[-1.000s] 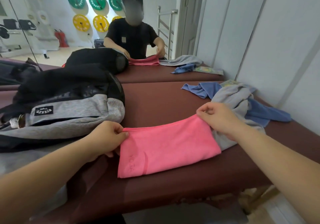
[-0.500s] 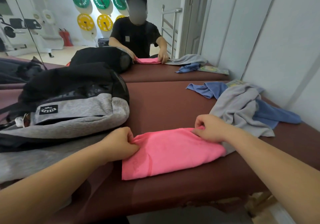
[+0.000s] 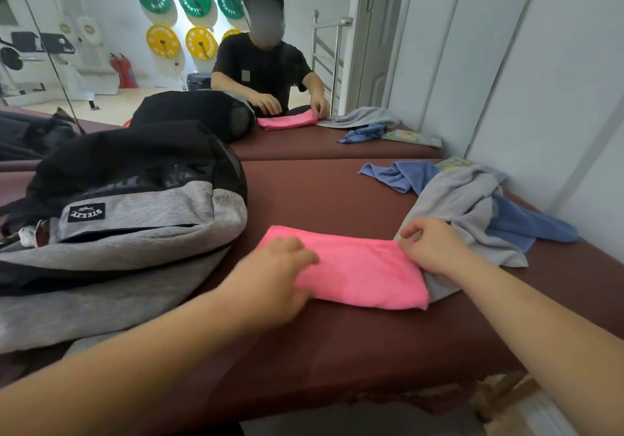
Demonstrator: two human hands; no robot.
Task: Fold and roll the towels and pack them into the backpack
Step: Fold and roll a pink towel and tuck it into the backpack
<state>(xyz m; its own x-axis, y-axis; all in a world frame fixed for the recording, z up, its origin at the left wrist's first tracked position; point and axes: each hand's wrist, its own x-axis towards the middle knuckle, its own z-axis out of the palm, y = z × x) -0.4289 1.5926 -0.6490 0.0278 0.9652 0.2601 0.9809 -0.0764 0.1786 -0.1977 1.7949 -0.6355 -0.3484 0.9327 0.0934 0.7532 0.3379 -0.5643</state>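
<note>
**Maroon bench top: pink towel now folded into a narrower band**

Maroon padded bench (image 3: 337,199) carries the pink terry towel (image 3: 358,270), which a second ago was held up by its far edge and is now laid down flat, doubled over into a slimmer strip. The left hand (image 3: 270,277) no longer pinches a corner; it has slid on top of the cloth.

Left of the pink towel, the grey-and-black fabric backpack (image 3: 135,219) lies on its side, nearly touching the towel's left end. Right of the towel, a crumpled grey towel (image 3: 462,206) lies partly under its right end, with a rumpled blue towel (image 3: 398,175) beneath and beyond it. A green-and-yellow booklet (image 3: 454,163) peeks out behind those. Beyond the towel, a wall mirror (image 3: 101,47) reflects the person and the bench.

The left hand covers the towel's left end, fingers laid loosely over the cloth, though blur hides the detail. The right hand (image 3: 435,246) sits at the far right corner, fingers curled, pinching the pink edge.
</note>
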